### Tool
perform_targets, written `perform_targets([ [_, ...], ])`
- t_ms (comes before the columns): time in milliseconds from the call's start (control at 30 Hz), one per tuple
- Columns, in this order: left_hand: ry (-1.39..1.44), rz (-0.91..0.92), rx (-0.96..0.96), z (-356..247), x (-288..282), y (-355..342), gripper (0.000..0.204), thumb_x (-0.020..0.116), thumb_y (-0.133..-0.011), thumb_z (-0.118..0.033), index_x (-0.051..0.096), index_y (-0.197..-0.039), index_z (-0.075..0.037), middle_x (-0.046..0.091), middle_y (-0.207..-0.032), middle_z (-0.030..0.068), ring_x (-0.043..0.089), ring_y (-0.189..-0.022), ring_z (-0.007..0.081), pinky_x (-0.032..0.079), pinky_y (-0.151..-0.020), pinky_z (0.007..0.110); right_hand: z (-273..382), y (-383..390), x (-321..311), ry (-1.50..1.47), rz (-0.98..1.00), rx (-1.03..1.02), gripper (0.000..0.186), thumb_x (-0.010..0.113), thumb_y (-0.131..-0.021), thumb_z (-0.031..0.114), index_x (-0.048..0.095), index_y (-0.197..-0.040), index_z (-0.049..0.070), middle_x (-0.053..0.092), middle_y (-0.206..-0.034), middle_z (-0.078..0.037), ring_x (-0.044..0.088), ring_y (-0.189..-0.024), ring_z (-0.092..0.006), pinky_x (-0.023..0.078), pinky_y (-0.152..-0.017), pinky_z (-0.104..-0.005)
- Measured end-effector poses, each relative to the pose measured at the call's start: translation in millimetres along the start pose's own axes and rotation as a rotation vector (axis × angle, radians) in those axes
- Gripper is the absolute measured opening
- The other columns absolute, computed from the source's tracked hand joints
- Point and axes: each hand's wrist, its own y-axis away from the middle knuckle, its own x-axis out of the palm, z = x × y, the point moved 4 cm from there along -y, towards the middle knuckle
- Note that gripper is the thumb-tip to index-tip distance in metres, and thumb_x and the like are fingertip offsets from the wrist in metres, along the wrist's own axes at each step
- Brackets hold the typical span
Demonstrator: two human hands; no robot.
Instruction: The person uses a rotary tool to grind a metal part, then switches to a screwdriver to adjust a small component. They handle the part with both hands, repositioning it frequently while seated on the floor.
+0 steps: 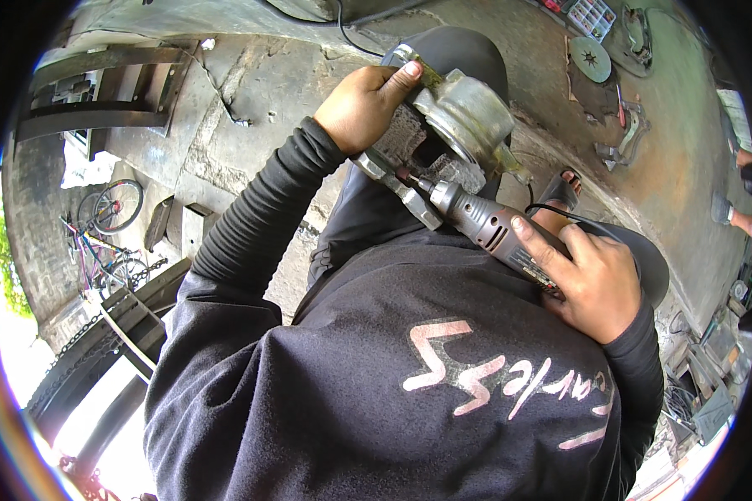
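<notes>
My left hand is closed round the upper left edge of a grey cast-metal housing, with the thumb pressed along its flange. This housing has a round, stained collar and rests over my raised knee. In my right hand is a dark grey rotary tool, its body gripped with the index finger stretched along it. The tool's tip points into the recess on the near side of the casting. Whether the bit touches the metal I cannot tell. A black cord runs near the tool, past my foot.
A grey disc, a compartment box of small parts and metal brackets lie on the floor at the far right. Steel beams and a bicycle stand at left. Another person's foot shows at the right edge.
</notes>
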Motion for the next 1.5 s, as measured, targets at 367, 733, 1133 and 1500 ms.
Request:
perform_targets([
  [367, 0.049, -0.043, 0.089, 9, 5, -8, 0.067, 0.04, -0.096, -0.053, 0.063, -0.091, 0.01, 0.062, -0.075, 0.0261, 0.063, -0.073, 0.0326, 0.048, -0.071, 0.039, 2, 4, 9, -0.059, 0.06, 0.085, 0.096, 0.078, -0.049, 0.01, 0.044, -0.138, 0.021, 0.061, -0.102, -0.008, 0.062, -0.072, -0.0293, 0.051, -0.063, -0.0385],
  [733, -0.002, -0.014, 0.043, 7, 3, -5, 0.067, 0.04, -0.095, -0.053, 0.063, -0.09, 0.01, 0.061, -0.071, 0.0255, 0.063, -0.07, 0.0324, 0.048, -0.069, 0.039, 1, -3, 2, 0.006, -0.005, -0.003, 0.091, 0.078, -0.052, 0.017, 0.046, -0.137, 0.026, 0.051, -0.082, -0.008, 0.059, -0.068, -0.0262, 0.05, -0.06, -0.0366],
  [1133, 0.004, -0.021, 0.032, 4, 2, -4, 0.068, 0.04, -0.095, -0.054, 0.063, -0.089, 0.01, 0.06, -0.07, 0.0247, 0.062, -0.068, 0.0314, 0.048, -0.069, 0.039, 2, 1, 6, 0.01, 0.042, 0.048, 0.088, 0.074, -0.056, 0.01, 0.045, -0.138, 0.024, 0.058, -0.091, -0.009, 0.059, -0.063, -0.0283, 0.049, -0.058, -0.0388],
  [1500, -0.013, -0.03, 0.068, 9, 5, -5, 0.068, 0.04, -0.095, -0.054, 0.062, -0.088, 0.01, 0.06, -0.071, 0.0254, 0.061, -0.068, 0.0329, 0.048, -0.069, 0.04, 2, -3, 1, 0.003, -0.016, -0.023, 0.084, 0.073, -0.057, 0.013, 0.047, -0.136, 0.024, 0.056, -0.091, -0.009, 0.06, -0.07, -0.0275, 0.049, -0.061, -0.0374],
])
